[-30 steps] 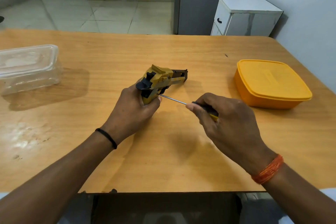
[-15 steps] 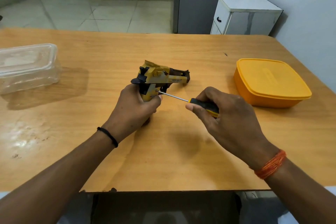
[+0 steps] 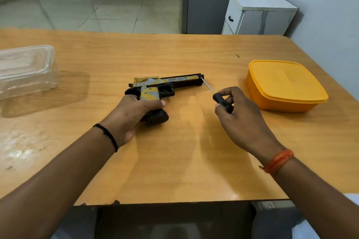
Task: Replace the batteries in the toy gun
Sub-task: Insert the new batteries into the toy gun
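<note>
Two hands work here; the left hand [image 3: 134,110] grips the toy gun [image 3: 165,85] by its handle, flat on the desk [image 3: 174,161]; the right hand [image 3: 239,114] pinches a screwdriver [image 3: 215,94], tip near the muzzle; a loose grip could let it slip and scratch; an orange box [image 3: 285,85] sits close right, a clear tub [image 3: 25,70] far left.

A yellow-and-grey camouflage toy gun [image 3: 155,86] with black barrel, an orange lidded box [image 3: 281,87] and a clear container [image 3: 27,68] on a tan wood-grain worktop [image 3: 174,161].
</note>
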